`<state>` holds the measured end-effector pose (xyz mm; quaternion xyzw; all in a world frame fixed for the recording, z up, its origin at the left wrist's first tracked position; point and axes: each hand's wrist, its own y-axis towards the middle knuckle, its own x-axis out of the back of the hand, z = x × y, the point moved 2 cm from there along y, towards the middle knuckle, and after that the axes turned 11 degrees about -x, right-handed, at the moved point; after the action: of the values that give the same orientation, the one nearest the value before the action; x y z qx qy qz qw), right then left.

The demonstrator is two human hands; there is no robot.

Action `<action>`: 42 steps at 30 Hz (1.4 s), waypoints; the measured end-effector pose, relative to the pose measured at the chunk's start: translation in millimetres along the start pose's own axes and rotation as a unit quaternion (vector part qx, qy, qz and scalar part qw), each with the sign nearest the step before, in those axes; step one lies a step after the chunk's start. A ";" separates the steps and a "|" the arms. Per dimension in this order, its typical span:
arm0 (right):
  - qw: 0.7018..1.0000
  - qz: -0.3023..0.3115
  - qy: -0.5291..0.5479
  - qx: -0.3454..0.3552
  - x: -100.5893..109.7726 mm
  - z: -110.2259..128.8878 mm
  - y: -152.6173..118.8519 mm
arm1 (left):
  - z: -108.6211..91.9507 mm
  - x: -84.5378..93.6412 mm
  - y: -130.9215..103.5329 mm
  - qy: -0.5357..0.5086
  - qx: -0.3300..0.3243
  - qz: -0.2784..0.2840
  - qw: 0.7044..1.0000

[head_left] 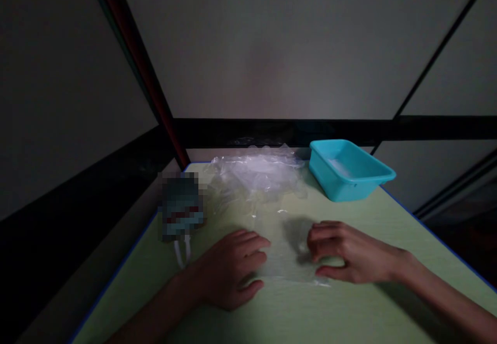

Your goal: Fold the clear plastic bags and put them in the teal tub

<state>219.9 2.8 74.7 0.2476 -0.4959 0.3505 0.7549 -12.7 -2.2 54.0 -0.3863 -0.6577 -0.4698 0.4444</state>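
A clear plastic bag [285, 266] lies flat on the table between my hands, its faint edges hard to make out. At the bag's left side, my left hand [236, 269] is open, palm down, with fingers and thumb apart. Over its right side, my right hand [334, 251] has bent fingers and a gap between them and the thumb. I see nothing held in that gap; whether the right fingertips touch the plastic is unclear. Beyond both hands spreads a crumpled pile of clear plastic bags [256, 173].
A turquoise plastic basket [349, 191] stands at the table's back right, with something pale inside. On the left is a blurred-out item [182, 207] with a white strap [182, 251]. The pale green table [295, 318] has blue edges and meets a panelled wall [272, 64].
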 end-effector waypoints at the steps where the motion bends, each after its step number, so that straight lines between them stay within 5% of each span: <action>1: 1.000 0.012 -0.001 -0.011 -2.9 2.4 -4.1 | 1.7 0.1 -2.8 0.000 0.014 0.008 1.000; 7: 0.997 0.043 -0.028 -0.060 -18.5 8.6 -13.0 | -1.1 -4.7 -6.4 -0.004 0.042 0.047 0.998; 26: 0.992 0.009 -0.128 -0.011 -32.3 11.6 -16.6 | 0.1 -13.8 -9.8 0.003 0.050 0.024 0.998; 42: 0.983 -0.081 -0.161 0.024 -28.7 2.8 -18.4 | 0.0 -20.2 -8.1 0.034 0.062 0.027 0.997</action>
<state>225.0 -18.9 48.9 0.3581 -0.5810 0.2557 0.6847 -14.0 -6.1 32.6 -0.3598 -0.6593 -0.4285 0.5022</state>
